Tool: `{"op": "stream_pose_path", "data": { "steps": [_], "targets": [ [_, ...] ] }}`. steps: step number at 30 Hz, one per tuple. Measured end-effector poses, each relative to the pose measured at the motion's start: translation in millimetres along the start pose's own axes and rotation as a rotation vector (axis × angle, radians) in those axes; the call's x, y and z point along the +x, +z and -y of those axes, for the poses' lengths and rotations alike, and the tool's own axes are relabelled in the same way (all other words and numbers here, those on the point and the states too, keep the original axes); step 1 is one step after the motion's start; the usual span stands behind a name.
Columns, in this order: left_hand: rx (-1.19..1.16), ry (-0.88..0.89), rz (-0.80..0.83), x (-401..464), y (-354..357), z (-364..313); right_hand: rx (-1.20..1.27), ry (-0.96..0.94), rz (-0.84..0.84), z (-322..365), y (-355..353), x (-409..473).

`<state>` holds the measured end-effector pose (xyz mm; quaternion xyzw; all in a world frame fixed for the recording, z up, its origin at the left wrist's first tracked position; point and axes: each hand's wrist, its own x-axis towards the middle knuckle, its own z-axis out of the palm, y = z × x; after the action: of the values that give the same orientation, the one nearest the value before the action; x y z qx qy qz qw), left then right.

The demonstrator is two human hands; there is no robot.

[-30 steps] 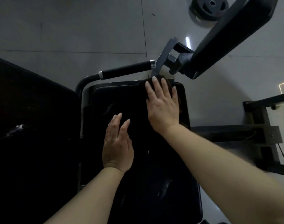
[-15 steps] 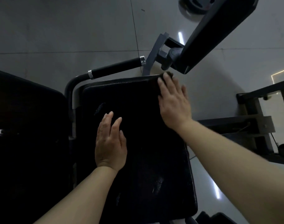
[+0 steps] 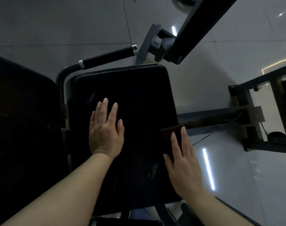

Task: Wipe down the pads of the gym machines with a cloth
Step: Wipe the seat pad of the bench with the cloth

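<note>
A black seat pad (image 3: 139,98) of a gym machine fills the middle of the view. My left hand (image 3: 105,129) lies flat on the pad's left half, fingers straight and spread. My right hand (image 3: 183,162) presses a dark brownish cloth (image 3: 169,137) flat against the pad's right edge, fingers straight. Most of the cloth is hidden under the palm; its far end sticks out past the fingertips.
A second black pad (image 3: 21,128) stands at the left. A black-gripped handle bar (image 3: 108,57) runs past the seat's far edge. An angled padded arm (image 3: 204,22) rises at upper right. A steel frame (image 3: 246,118) sits on the tiled floor (image 3: 57,22) to the right.
My right hand has slid the cloth from the pad's far right corner back along the right edge toward me. My left hand stays flat on the pad.
</note>
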<state>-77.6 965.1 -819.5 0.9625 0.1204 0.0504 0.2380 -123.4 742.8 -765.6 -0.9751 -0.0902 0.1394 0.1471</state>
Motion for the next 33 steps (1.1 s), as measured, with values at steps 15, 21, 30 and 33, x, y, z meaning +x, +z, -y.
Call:
{"op": "stream_pose_path", "data": {
  "steps": [15,21,30,33],
  "targets": [
    [-0.073,0.004,-0.053,0,0,1,-0.237,-0.263,-0.078,31,-3,86],
    [-0.113,0.007,-0.079,0,1,2,-0.334,-0.455,0.051,24,-5,79],
    [0.0,0.073,0.05,-30,-9,10,-0.192,-0.235,-0.052,42,-6,96],
    [0.023,0.029,0.073,-39,-8,5,-0.204,-0.368,0.013,22,12,5]
  ]
}}
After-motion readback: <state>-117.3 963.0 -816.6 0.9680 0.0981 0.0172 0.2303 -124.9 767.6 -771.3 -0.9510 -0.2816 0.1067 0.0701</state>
